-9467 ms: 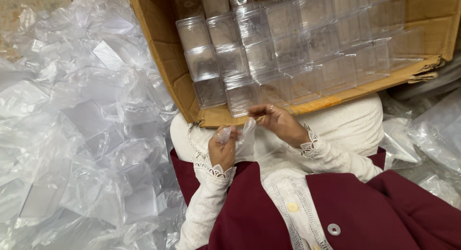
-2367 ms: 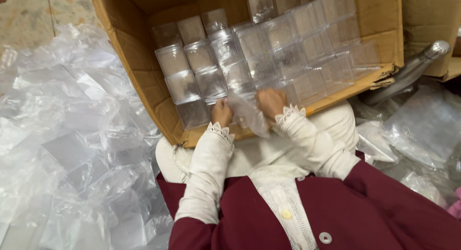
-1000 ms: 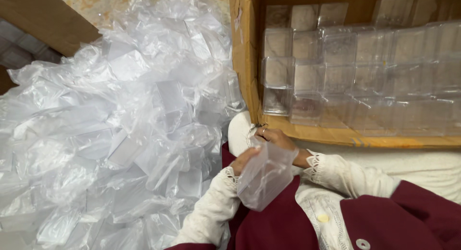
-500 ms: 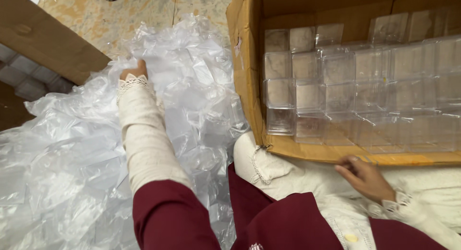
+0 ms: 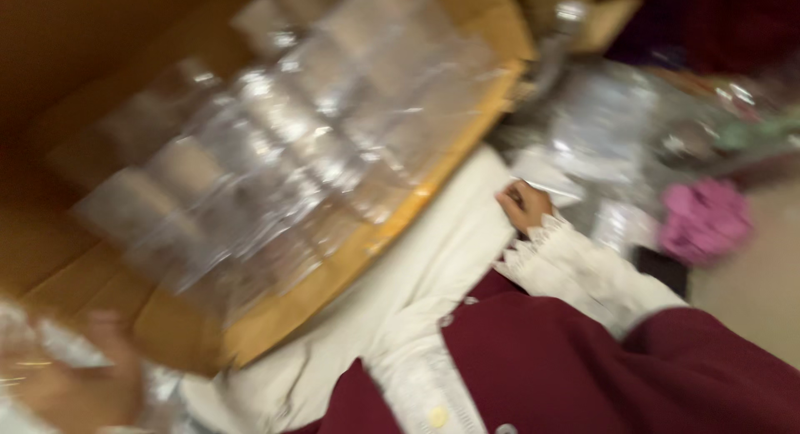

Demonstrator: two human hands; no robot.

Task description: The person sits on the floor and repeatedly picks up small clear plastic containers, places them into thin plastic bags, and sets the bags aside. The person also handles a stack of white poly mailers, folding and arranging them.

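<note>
Head view, right hand (image 5: 523,205) moved right, frame blurred

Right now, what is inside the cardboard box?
The cardboard box holds clear plastic containers packed in rows, blurred by camera motion. What lies beneath that top layer is covered. The right hand rests outside the box.

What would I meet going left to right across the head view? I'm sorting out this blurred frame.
Left hand with clear plastic → cardboard box of clear plastic containers → right hand → pink thing, too blurred to identify.
</note>
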